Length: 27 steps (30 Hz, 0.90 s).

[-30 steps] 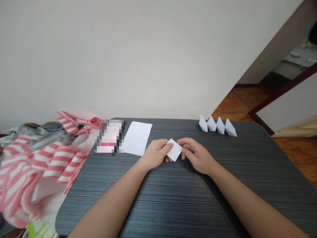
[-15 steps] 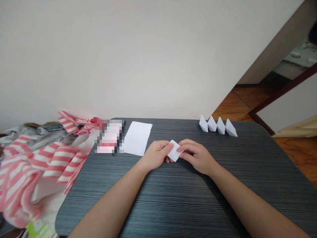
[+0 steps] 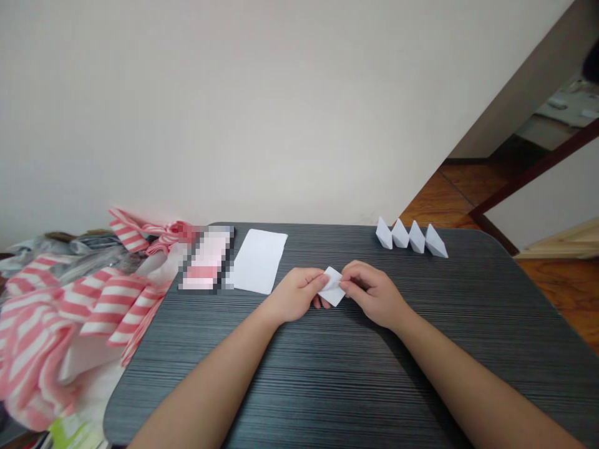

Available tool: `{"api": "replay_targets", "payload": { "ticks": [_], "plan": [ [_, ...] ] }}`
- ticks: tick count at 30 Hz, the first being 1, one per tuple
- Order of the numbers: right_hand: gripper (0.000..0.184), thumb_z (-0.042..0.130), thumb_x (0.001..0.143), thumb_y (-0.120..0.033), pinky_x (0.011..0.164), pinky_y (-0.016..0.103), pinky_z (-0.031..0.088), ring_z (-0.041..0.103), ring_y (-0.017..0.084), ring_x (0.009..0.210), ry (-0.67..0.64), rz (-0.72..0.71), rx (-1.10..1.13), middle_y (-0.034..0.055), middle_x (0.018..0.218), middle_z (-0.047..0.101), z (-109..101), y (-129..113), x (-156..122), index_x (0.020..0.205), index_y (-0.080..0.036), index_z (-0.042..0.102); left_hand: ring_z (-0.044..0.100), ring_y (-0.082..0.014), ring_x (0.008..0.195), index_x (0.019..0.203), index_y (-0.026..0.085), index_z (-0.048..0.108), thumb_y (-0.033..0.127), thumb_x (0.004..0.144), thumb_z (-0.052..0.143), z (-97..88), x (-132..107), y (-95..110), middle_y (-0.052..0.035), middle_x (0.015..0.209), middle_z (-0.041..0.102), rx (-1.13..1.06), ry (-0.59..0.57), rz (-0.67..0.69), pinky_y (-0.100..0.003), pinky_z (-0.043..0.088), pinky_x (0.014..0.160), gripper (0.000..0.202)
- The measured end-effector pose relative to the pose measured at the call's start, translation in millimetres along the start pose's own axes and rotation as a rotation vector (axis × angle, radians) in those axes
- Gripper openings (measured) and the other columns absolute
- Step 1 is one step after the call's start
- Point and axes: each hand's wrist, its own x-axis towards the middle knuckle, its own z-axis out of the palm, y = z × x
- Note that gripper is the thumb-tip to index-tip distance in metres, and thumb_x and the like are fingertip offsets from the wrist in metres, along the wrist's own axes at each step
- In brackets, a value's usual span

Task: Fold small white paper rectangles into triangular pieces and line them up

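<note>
A small folded white paper piece (image 3: 333,288) is held between both of my hands above the middle of the dark striped table (image 3: 327,386). My left hand (image 3: 297,294) pinches its left side with curled fingers. My right hand (image 3: 372,293) pinches its right edge, thumb and fingers pressed together on the paper. A flat white sheet (image 3: 259,260) lies to the left of my hands. Several folded white paper triangles (image 3: 412,238) stand in a row at the table's far right edge.
A pink-and-white striped cloth (image 3: 70,318) is heaped off the table's left side. A blurred pink item (image 3: 207,259) lies next to the white sheet. A plain wall rises behind the table; wooden floor (image 3: 440,199) shows at the right.
My right hand's fingers have closed further over the paper piece, which is now more folded and partly covered. My left hand has barely shifted.
</note>
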Motion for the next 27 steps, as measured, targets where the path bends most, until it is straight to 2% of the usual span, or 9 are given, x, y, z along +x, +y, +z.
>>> {"api": "replay_targets", "payload": {
  "ticks": [5,8,12,15,19,27],
  "plan": [
    [0.012,0.050,0.088,-0.026,0.061,0.028,0.043,0.052,0.015,0.066,0.049,0.053,0.008,0.0035,0.079,0.056,1.6,0.4,-0.3,0.078,-0.020,0.055,0.058,-0.0118,0.057,0.085,0.011,0.061,0.045,0.091,0.038,0.6,1.0,-1.4,-0.0063,0.067,0.063,-0.052,0.011,0.007,-0.022,0.046,0.052,0.041],
    [0.014,0.051,0.088,-0.025,0.063,0.029,0.043,0.051,0.015,0.068,0.073,0.049,-0.004,0.0035,0.078,0.056,0.6,0.5,0.2,0.076,-0.020,0.054,0.058,-0.0118,0.058,0.098,0.011,0.060,0.044,0.090,0.042,2.3,1.5,-2.8,-0.0050,0.068,0.062,-0.083,0.050,0.025,-0.021,0.045,0.051,0.038],
    [0.015,0.051,0.088,-0.025,0.064,0.029,0.043,0.052,0.016,0.068,0.107,0.046,-0.007,0.0035,0.077,0.055,-0.8,0.9,0.3,0.074,-0.020,0.054,0.059,-0.0104,0.058,0.115,0.017,0.047,0.037,0.084,0.055,5.3,1.8,-4.1,-0.0026,0.076,0.063,-0.179,0.128,0.041,-0.020,0.045,0.049,0.038],
    [0.015,0.050,0.088,-0.025,0.063,0.029,0.043,0.052,0.015,0.067,0.123,0.059,-0.003,0.0032,0.076,0.055,-1.0,1.6,-0.2,0.074,-0.019,0.053,0.059,-0.0095,0.057,0.106,0.021,0.039,0.031,0.077,0.064,6.4,1.5,-4.4,0.0000,0.080,0.063,-0.227,0.153,0.061,-0.019,0.045,0.049,0.040],
    [0.016,0.051,0.088,-0.024,0.066,0.030,0.043,0.053,0.016,0.069,0.129,0.051,-0.014,0.0040,0.079,0.056,-1.1,2.1,-0.2,0.072,-0.019,0.053,0.058,-0.0096,0.056,0.090,0.018,0.044,0.029,0.078,0.063,6.0,1.4,-5.9,0.0019,0.067,0.059,-0.156,0.147,0.041,-0.020,0.046,0.051,0.025],
    [0.016,0.051,0.087,-0.023,0.066,0.030,0.044,0.054,0.016,0.070,0.137,0.043,-0.012,0.0038,0.079,0.056,-2.5,1.0,0.2,0.072,-0.019,0.054,0.057,-0.0094,0.053,0.085,0.016,0.050,0.031,0.077,0.064,6.5,5.1,-10.1,0.0018,0.063,0.059,-0.128,0.254,0.045,-0.021,0.046,0.050,0.022]
  ]
}}
